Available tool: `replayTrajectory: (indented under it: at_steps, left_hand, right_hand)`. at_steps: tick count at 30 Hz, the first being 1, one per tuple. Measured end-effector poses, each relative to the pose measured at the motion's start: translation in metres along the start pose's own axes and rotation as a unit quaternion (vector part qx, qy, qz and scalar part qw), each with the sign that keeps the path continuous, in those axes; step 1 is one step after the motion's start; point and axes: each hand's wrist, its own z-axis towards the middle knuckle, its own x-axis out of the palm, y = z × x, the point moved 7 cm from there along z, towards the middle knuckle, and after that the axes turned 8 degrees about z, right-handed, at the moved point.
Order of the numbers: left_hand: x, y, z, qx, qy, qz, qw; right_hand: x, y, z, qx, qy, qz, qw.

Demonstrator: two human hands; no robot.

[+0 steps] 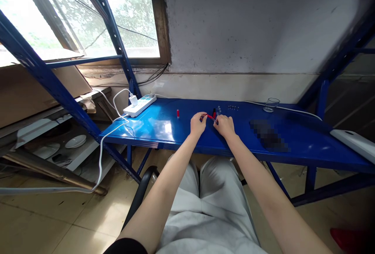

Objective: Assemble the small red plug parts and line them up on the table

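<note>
Hands near frame centre, close together with a small gap: left hand (199,123) has its fingertips pinched on one end of a thin red rod (210,117), right hand (224,126) looks closed on the other end, exact grip partly hidden by its own fingers. Rod spans the gap just over the counter (301,144); two-ended hold probably gives control of both tips, low height probably means a short drop if it slips. Right behind it, one red-and-black piece (214,114) upright, likely parked for easy reach, plus a clump of clear bits (218,110), too small to count. Right of those, a loose row of tiny pieces (233,108), roughly half a dozen, maybe spread out so each can be picked singly. Left of the hands, one red-and-white stick (177,113) standing alone, probably set apart to avoid knocks. Edges: one power strip (143,104) with one white plug (133,99) at left-centre, one clear glass (271,104) at right, toward the back, presumably out of elbow range, one pixelated dark object (268,135) right of the hands, one white case (356,144) far right
</note>
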Motion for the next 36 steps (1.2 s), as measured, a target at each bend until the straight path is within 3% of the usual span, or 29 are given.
replayTrajectory:
  at_steps: [7, 20, 27, 32, 36]
  left_hand:
    - [0.009, -0.005, -0.002, 0.043, 0.044, 0.027, 0.998]
    - [0.012, 0.004, 0.001, 0.003, 0.055, 0.009, 0.998]
    - [0.016, 0.001, 0.004, 0.036, 0.084, 0.033, 0.995]
    - [0.006, -0.016, 0.031, 0.121, 0.157, 0.155, 0.968]
    - [-0.019, -0.025, 0.073, 0.156, 0.191, 0.235, 0.94]
  right_hand:
    - [0.001, 0.0, 0.001, -0.007, -0.013, 0.027, 1.0]
    - [-0.005, 0.004, -0.002, -0.038, -0.046, 0.046, 0.997]
    - [-0.004, 0.002, -0.002, -0.047, -0.042, 0.039, 0.997]
    - [-0.006, 0.007, -0.003, -0.047, -0.042, 0.076, 0.995]
    - [-0.008, 0.014, -0.003, -0.065, -0.04, 0.112, 0.991]
